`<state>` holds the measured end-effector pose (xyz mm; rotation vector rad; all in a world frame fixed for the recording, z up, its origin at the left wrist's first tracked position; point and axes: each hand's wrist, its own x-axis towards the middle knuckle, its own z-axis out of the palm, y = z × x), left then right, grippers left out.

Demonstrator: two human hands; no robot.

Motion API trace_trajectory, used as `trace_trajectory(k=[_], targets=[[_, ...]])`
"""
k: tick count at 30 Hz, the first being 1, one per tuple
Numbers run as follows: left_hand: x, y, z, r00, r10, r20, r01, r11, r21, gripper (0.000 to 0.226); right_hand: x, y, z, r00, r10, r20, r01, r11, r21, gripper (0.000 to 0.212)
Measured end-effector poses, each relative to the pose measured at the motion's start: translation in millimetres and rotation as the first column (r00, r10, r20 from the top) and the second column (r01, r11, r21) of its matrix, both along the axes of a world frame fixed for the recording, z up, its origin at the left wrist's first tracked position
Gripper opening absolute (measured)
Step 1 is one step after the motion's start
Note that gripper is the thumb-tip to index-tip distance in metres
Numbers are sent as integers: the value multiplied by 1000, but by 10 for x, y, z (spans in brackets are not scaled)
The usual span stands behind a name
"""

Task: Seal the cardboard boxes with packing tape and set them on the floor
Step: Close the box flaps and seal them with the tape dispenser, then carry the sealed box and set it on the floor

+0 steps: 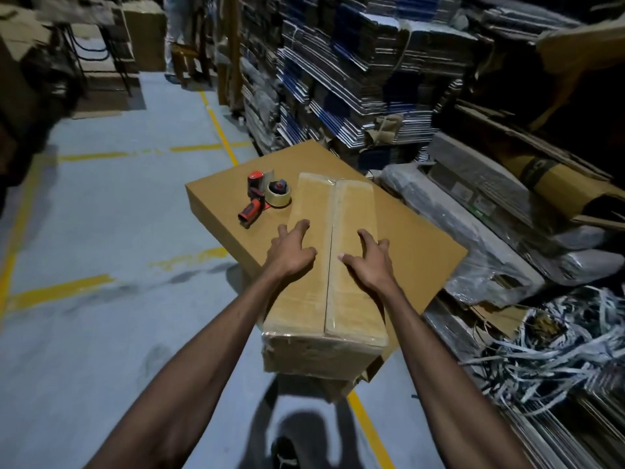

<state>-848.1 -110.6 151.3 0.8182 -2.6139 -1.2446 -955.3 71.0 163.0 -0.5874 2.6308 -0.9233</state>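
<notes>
A long narrow cardboard box (331,299) lies on top of a larger flat cardboard box (416,242), with clear tape running along its centre seam and over its ends. My left hand (291,252) rests on the box's top, left of the seam, fingers spread. On the other side of the seam my right hand (368,262) presses down the same way. A red and black tape dispenser (267,196) with a roll of clear tape lies on the larger box, just beyond my left hand.
Grey floor (101,231) with yellow lines stretches to the left. Tall stacks of flattened cartons (355,72) fill the right side, with wrapped bundles (490,252) and cut strapping (558,360) beside the boxes. A person's legs (176,32) and a stool stand far back.
</notes>
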Motion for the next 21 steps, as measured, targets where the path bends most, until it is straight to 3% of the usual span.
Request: trace_trajectory(k=[4,8,14,21], targets=[[214,-74,31,988,129,-88,-131,991,-14,66,93,-139,58,995,67,-80,-70,997,-37,87],[607,-289,132,919,345,-189,-358,933,-36,70,271,-512,129,962,211,-172,-230,968,-99,89],[1292,-652,130,753,624,-210,-641,768,-18,81,681,-1396,105,863,459,-212,-497,847,-189,87],[2272,-968,-171,533,824,-191,-840,543,0,83,1343,-2258,-143,662,732,-163,-749,635,-190,84]])
